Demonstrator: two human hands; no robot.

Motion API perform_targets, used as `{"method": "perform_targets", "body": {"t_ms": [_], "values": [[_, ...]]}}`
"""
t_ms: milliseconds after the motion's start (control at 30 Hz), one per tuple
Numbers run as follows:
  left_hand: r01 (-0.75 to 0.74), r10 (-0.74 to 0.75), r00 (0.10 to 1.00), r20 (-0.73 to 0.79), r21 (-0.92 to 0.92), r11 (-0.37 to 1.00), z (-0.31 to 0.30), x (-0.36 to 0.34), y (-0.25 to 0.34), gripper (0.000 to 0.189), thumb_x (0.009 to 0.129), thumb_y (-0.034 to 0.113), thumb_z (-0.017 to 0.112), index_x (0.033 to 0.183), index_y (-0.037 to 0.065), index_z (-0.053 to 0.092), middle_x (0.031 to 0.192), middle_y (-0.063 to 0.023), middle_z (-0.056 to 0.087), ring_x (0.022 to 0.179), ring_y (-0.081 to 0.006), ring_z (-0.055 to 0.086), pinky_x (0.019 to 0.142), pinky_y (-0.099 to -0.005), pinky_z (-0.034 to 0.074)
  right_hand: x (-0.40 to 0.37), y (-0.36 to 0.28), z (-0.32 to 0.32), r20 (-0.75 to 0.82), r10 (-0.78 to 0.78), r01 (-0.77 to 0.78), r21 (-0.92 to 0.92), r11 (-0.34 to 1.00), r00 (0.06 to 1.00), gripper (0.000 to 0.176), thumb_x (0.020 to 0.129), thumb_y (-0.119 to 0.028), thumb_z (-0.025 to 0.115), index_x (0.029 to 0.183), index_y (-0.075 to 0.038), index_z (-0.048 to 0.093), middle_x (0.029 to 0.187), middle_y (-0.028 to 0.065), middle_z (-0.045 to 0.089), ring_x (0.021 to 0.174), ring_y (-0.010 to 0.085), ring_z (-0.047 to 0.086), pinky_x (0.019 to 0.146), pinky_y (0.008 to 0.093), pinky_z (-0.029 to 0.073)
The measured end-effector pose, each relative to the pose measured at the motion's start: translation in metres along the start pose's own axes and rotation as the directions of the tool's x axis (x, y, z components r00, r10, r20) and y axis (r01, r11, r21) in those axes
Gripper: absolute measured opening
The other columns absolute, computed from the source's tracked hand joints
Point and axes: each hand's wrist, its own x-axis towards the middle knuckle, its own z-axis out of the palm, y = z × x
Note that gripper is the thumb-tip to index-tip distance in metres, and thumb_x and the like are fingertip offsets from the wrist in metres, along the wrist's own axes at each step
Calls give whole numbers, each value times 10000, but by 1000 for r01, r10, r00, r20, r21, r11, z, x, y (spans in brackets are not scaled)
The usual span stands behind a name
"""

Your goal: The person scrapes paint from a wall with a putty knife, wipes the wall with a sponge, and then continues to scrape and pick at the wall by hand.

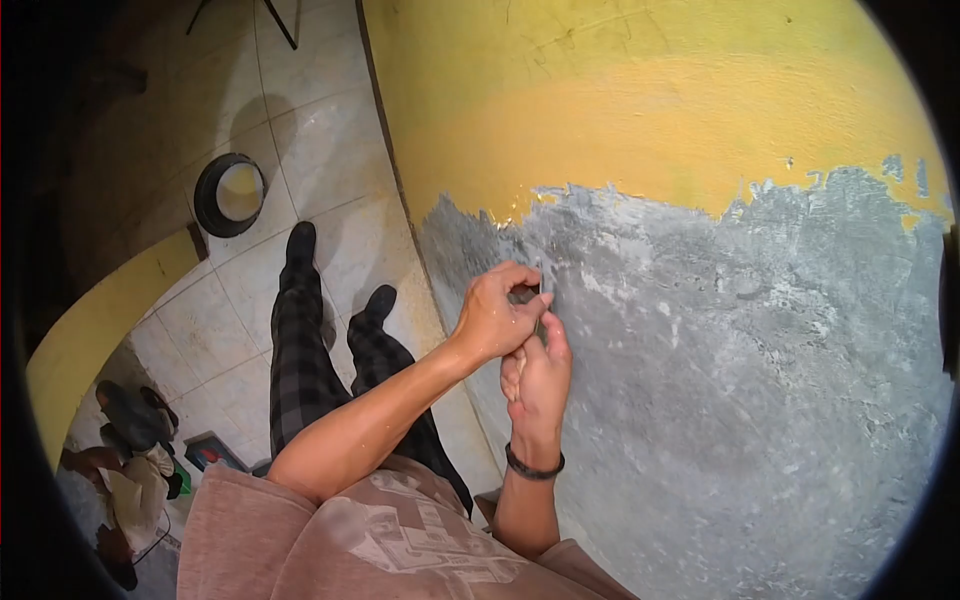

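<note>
Shirt print [400,535] unreadable, hands [495,315] near wall [740,390]

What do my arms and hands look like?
Your left hand and right hand are ungloved. A black bracelet circles the right wrist. The T-shirt sleeves are short and brownish pink, and pale specks dot the left forearm.

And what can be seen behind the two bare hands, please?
Behind the left bare hand and right bare hand, a patchy grey wall area shows, bordered by yellow paint. What lies directly behind the hands is covered.
</note>
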Motion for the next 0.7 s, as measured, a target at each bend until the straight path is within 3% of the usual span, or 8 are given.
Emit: {"method": "perform_targets", "body": {"t_ms": [100, 167, 233, 300, 433, 567, 633, 700], "values": [[88, -88, 996, 30, 1, 996, -4, 3, -8, 249, 779, 116, 716, 924, -66, 626, 841, -115, 632, 785, -169, 624, 711, -287, 501, 2, 19, 10, -37, -74, 73, -30, 997, 997, 305, 905, -96, 497, 1196, -46, 419, 583, -18, 468, 370, 33, 350, 302, 199, 224], [-4, 3, 999, 43, 20, 1000, -6, 6, -7, 251, 780, 124, 714, 926, -60, 626, 836, -121, 631, 792, -173, 631, 703, -296, 504, -2, 12, 17, -32, -75, 74, -47, 996, 997, 287, 915, -112, 496, 1183, -47, 420, 591, -16, 469, 372, 34, 352, 303, 205, 229], [93, -93, 995, 42, -3, 996, -3, -1, -3, 249, 776, 123, 714, 929, -53, 627, 836, -127, 637, 798, -184, 638, 696, -304, 506, -2, 15, 10, -39, -28, 26, -47, 999, 999, 272, 925, -130, 498, 1175, -51, 426, 602, -18, 468, 377, 32, 358, 308, 205, 234], [63, -63, 998, -15, 31, 998, -7, 6, -8, 241, 773, 119, 712, 920, -53, 629, 839, -134, 643, 796, -198, 642, 693, -306, 506, 8, 17, 11, 3, -16, 16, -48, 999, 1000, 257, 931, -142, 501, 1166, -61, 435, 613, -21, 466, 380, 30, 361, 309, 200, 238], [-13, 12, 999, 30, 44, 999, -11, 11, -7, 212, 772, 96, 704, 913, -45, 631, 844, -134, 643, 791, -211, 643, 701, -308, 509, 3, 13, 20, -14, -25, 25, 19, 999, 1000, 248, 933, -142, 499, 1162, -69, 440, 609, -26, 459, 379, 28, 352, 306, 197, 232], [31, -31, 999, -8, -29, 999, -7, 13, -13, 196, 772, 89, 701, 904, -41, 637, 837, -131, 644, 783, -186, 631, 718, -302, 508, 11, 17, 16, -26, 9, -9, -11, 1000, 1000, 255, 934, -145, 501, 1172, -85, 433, 602, -34, 449, 384, 18, 346, 312, 201, 229], [57, -60, 996, -73, -48, 997, -10, 12, -16, 180, 724, 78, 708, 857, -20, 636, 815, -137, 645, 756, -248, 645, 702, -320, 506, 11, 26, 22, -12, -35, 35, 20, 999, 999, 271, 931, -138, 504, 1182, -85, 418, 603, -32, 452, 379, 17, 341, 306, 197, 217], [-52, 52, 999, -9, -18, 998, -7, 8, -14, 170, 730, 85, 711, 843, -18, 637, 810, -137, 646, 739, -242, 643, 696, -318, 507, -4, 17, 19, -46, -37, 38, 20, 999, 998, 284, 927, -131, 504, 1189, -84, 407, 602, -27, 453, 377, 19, 340, 306, 200, 210]]}}
